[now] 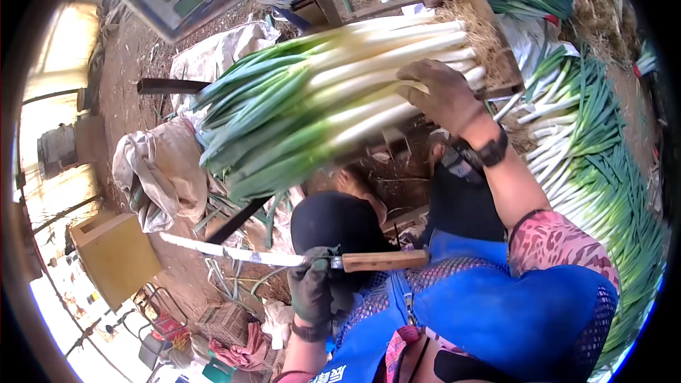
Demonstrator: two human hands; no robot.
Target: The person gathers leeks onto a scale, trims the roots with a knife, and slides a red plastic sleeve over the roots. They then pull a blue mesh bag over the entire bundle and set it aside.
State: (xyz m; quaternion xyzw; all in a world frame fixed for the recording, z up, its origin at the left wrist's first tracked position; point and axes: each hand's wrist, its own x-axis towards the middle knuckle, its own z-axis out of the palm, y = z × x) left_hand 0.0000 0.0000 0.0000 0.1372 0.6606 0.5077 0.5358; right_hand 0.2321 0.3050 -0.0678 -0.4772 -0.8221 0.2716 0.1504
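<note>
- Leeks (333, 103) lie in a heap beneath the right hand (443, 96), whose gloved fingers curl over the white stems close to the root end; whether they pinch a single stem, I cannot tell.
- Those white stems look firm and smooth, so likely stiff enough to bear a full grip, though perhaps slippery if damp; they seem the best place to take hold.
- Roots (477, 21), tangled and straw-like at the right end, would probably shed dirt and give a poor hold.
- Green tops, at the left end, hang limp over the edge; they look soft and would likely bend or tear if pulled.
- One stem should be light, but the whole heap probably heavy and apt to sag at the leafy end.
- Left hand (312, 291), also gloved: fingers wrapped round the knife (277, 257) where blade meets wooden handle, the blade pointing left, below the heap and apart from it.
- Metal rack (159, 86) under the heap; a sack (159, 163) hangs near the tops.
- Farther right, another pile (596, 142) lies on the ground.
</note>
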